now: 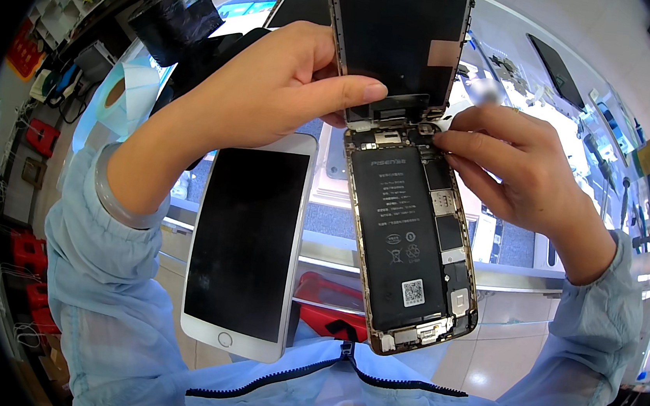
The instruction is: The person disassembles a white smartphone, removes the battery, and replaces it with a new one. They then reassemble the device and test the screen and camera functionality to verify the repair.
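Left grip [286, 82] is clamped on the lifted screen panel [404, 34], thumb laid over its lower left part and the other fingers tucked behind, so no real gap there. Right grip [524, 163] is bunched up, thumb and fingertips nearly together at the upper right corner of the phone body [452, 301]; honestly can't tell whether something tiny is pinched between the tips, they cover it. That body sits pretty much mid-view with its guts showing, tilted a bit, a long black battery [396, 233] filling its left side and small metal shields and dark parts down the right. Panel stands up right at the body's top end, dark side toward us, with a copper-coloured patch near its right edge. Just left of the body there's a white phone [246, 250], black screen face up, round button at the near end. Further off on the surface [520, 245]: a roll of pale blue film [124, 97] over left, plus a dark phone-shaped slab [555, 68] at upper right.
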A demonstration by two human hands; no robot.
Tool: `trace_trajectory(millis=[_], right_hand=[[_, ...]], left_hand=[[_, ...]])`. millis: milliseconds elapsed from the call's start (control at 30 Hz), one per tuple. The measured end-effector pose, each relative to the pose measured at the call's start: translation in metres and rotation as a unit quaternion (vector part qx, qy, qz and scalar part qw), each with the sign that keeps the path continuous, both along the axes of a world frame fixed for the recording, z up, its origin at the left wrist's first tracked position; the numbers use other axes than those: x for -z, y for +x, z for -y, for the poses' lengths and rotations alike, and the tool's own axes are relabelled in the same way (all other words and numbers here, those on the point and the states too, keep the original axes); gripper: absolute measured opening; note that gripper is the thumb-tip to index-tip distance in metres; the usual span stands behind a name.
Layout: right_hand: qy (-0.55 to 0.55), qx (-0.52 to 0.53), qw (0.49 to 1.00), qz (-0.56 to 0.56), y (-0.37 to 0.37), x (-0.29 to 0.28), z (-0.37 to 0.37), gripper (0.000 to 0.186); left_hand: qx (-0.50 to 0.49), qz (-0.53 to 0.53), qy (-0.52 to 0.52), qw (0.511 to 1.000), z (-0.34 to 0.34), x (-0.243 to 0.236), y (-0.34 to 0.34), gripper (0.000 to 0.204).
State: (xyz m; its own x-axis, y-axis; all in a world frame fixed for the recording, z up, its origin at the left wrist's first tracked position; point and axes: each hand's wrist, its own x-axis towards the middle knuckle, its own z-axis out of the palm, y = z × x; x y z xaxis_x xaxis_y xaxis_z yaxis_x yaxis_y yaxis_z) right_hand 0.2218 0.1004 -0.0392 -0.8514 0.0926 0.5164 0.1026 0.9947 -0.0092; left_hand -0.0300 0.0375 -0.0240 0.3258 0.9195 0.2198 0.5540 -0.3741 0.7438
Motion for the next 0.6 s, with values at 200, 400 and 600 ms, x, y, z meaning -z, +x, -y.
trace_trajectory(millis=[200, 400, 600], right_hand=[[-0.049, 0.011, 0.999, 0.015, 0.0, -0.001, 0.002, 0.014], [-0.112, -0.012, 0.993, 0.024, 0.001, -0.004, -0.007, 0.01], [-0.213, 0.034, 0.976, 0.021, -0.01, -0.008, -0.002, 0.008]], left_hand=[[0.01, 0.031, -0.012, 0.999, 0.001, 0.003, 0.002, 0.033], [-0.014, 0.008, -0.017, 1.0, 0.004, -0.001, 0.004, 0.033], [-0.006, 0.022, -0.023, 0.999, 0.0, 0.003, 0.0, 0.033]])
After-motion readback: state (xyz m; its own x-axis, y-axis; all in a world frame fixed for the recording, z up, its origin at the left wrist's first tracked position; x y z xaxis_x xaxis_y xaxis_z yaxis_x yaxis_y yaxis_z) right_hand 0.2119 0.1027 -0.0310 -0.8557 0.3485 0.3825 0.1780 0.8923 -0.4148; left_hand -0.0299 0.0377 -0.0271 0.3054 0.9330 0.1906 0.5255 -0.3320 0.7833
